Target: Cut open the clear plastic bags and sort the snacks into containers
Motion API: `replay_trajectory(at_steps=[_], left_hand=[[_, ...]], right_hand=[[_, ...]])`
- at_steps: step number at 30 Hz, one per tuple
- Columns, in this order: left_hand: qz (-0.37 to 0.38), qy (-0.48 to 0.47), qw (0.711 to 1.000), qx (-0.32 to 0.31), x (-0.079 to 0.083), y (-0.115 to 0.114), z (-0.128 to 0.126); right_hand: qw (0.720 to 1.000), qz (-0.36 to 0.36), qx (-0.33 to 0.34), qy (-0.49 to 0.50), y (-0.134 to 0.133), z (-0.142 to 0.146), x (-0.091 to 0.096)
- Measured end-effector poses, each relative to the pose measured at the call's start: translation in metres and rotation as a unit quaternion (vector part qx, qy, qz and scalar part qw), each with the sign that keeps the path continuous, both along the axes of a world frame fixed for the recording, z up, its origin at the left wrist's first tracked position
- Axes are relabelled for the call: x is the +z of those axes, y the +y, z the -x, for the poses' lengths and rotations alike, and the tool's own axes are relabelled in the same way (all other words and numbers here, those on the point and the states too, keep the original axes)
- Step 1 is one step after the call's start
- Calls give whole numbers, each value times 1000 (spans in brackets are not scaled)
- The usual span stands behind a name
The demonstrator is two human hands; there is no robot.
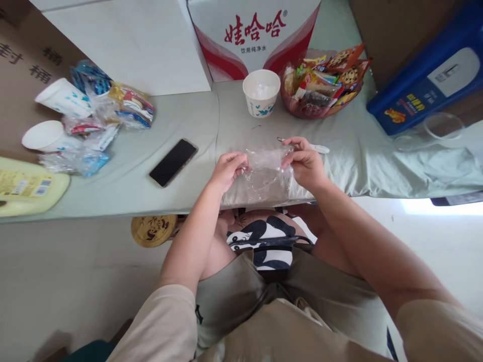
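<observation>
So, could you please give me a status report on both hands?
Left fingers and right fingers pinching clear plastic wrapping. Wrapping spans between them. Paper cup beyond, touching neither.

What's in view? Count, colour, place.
tablecloth: 1, pale green, middle
film: 1, clear, front
phone: 1, black, left
paper cups: 3, white, centre, left
basket: 1, reddish, right
snacks: several, mixed, basket
packets: several, mixed, left
boxes: several, white, brown, back
container: 1, blue, right
clear cup: 1, transparent, right
bottle: 1, yellow, left
unclear item: 1, white, right of film
stool: 1, tan, below
panda print: 1, black-white, below
shorts: 1, olive, bottom
hands: 2, bare, holding film
</observation>
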State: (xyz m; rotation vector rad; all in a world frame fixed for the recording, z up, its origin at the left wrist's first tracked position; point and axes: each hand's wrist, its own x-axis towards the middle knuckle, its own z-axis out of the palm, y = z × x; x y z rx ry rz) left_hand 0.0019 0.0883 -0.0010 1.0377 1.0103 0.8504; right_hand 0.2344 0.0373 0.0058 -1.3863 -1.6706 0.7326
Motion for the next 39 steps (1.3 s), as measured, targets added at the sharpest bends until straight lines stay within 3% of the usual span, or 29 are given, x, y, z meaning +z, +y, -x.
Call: replay_trajectory(at_steps=[4, 7, 11, 16, 20, 22, 27, 32, 35, 39], left_hand=[[1, -7, 1000, -6, 3, -3, 0], [-11, -17, 1000, -23, 5, -4, 2], [-46, -15, 998, -45, 4, -5, 4], [-61, -4, 998, -17, 1, -1, 7], [-68, 21, 996, 48, 0, 1, 9], [-65, 46, 996, 51, -2, 1, 8], [-92, 87, 992, 2, -10, -2, 4], [-110, 110, 988, 6, -11, -2, 1], [-111, 81, 990, 10, -8, -3, 2], [-123, 58, 991, -3, -1, -6, 5]], right_hand=[[998, 8, -3, -58, -1, 1, -1], [998, 57, -14, -14, 0, 3, -6], [990, 134, 29, 26, 1, 7, -12], [981, 170, 42, 81, 4, 2, -11], [981, 159, -49, 104, 10, -6, -14], [983, 141, -67, 95, 12, -7, -16], [993, 116, -7, -21, 8, 1, -16], [992, 61, 3, -112, 4, 2, -14], [996, 80, -4, -50, 6, 2, -13], [980, 149, 21, 128, 4, 8, -6]])
